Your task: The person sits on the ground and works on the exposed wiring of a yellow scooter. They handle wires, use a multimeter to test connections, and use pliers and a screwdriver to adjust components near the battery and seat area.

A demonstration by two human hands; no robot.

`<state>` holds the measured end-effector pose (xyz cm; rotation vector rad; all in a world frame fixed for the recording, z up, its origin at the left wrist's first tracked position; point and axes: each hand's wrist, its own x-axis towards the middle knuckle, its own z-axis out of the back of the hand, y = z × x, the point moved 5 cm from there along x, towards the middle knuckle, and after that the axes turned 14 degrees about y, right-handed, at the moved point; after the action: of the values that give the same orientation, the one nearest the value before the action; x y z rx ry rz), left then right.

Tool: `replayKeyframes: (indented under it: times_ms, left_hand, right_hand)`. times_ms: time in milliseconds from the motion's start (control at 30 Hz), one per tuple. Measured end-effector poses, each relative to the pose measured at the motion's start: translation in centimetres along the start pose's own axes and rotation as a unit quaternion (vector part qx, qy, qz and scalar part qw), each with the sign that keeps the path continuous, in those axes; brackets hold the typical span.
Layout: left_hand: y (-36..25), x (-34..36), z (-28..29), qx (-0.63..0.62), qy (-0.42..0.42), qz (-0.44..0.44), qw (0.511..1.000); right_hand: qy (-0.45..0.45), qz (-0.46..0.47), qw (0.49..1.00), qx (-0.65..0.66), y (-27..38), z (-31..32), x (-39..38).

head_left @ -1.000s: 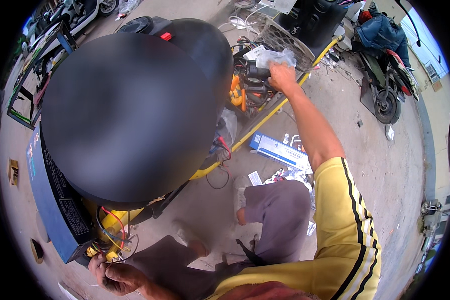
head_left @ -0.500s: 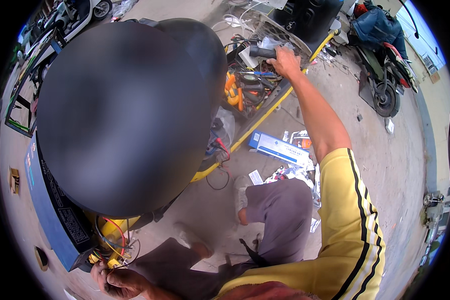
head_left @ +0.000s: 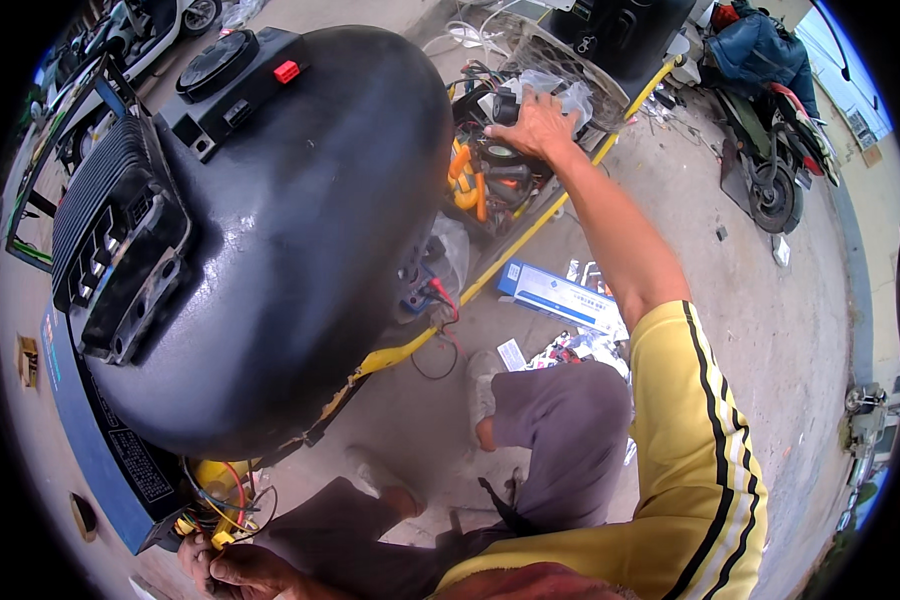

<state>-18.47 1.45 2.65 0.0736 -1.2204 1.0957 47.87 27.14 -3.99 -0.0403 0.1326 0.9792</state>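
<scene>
At the lower left my left hand is closed, pinching thin wires beside a yellow connector. Red, yellow and dark wires loop above it. My right hand reaches into a box of tools, fingers spread, over a black cylindrical tool. Orange-handled tools and other hand tools lie just below that hand. Between my arms stands a big rounded black seat. On it rest a finned black controller and a black device with a red button.
A dark blue box stands against the seat's left side. Below the yellow frame rail, a blue-and-white carton and wrappers lie on the ground by my knee. A parked motorbike stands at the right.
A large blurred dark round shape over the seat is gone, showing the controller and device. My right hand has shifted slightly left and its fingers have spread from around the black tool.
</scene>
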Motion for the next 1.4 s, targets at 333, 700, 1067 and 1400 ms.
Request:
replayKeyframes:
  times_ms: [333, 700, 1067, 1400]
  left_hand:
    - [0.3, 0.0, -0.2, -0.012, -0.02, 0.002, 1.0]
    - [-2.3, 1.2, -1.9, 0.065, -0.031, -0.026, 0.997]
    - [-3.0, 1.6, -2.2, 0.088, -0.061, -0.013, 0.994]
    - [-0.5, 1.2, -0.8, 0.032, -0.022, -0.021, 0.999]
  right_hand:
    - [-0.056, -0.002, 0.994, 0.094, 0.4, 0.8, 1.4]
    - [-0.148, 0.015, 0.958, 0.245, -5.2, 2.2, 1.4]
    - [-0.085, 0.004, 0.968, 0.237, -4.6, 1.7, 1.7]
    - [-0.029, 0.096, 0.987, 0.126, -3.0, -0.7, 2.1]
